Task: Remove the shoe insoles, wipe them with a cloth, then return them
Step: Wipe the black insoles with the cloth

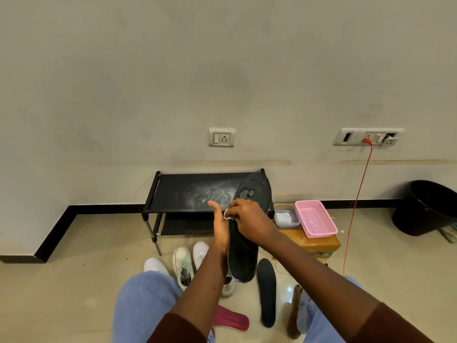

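You hold the black insole [243,258] up in front of the shoe rack [188,191]. Its long axis runs away from you, far end toward the wall. Your left hand [220,226] braces its left edge, fingers straight and thumb raised. Your right hand [249,219] lies across its middle, fingers pinching the white cloth [227,215] onto the surface, so the next stroke probably runs lengthwise.

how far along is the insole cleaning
Done: three insoles are out, the held black insole, plus a second black insole and a red insole on the floor. In hand: the left hand supports the held one while the right hand pinches a white cloth on it. Left: none is back in the white shoes yet; whether the floor ones are wiped, cannot tell.
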